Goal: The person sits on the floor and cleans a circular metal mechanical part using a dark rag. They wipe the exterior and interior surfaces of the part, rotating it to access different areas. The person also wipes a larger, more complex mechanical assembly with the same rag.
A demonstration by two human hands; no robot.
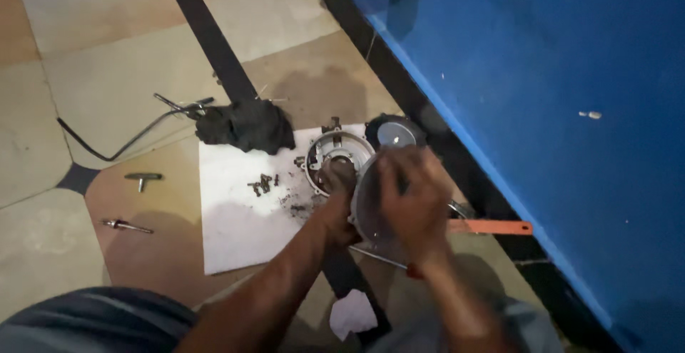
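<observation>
A round grey metal engine cover (pixel 365 207) is tilted up on edge above a white sheet (pixel 235 217). My right hand (pixel 414 196) grips its upper rim. My left hand (pixel 337 189) holds the cover's left side, fingers against the metal. Just behind lies a ring-shaped metal housing (pixel 335 152) on the sheet. A dark round part with a shiny disc (pixel 394 133) sits beside it. Several small bolts (pixel 262 183) and dark grime lie on the sheet left of my hands. The picture is blurred around the hands.
A black rag (pixel 246 125) lies at the sheet's top edge. A bent metal rod (pixel 135 135), a T-handle tool (pixel 143 177) and a small tool (pixel 125 225) lie on the tiled floor at left. An orange-handled tool (pixel 492 227) and a blue wall (pixel 556 110) are at right. White crumpled paper (pixel 351 314) lies near my legs.
</observation>
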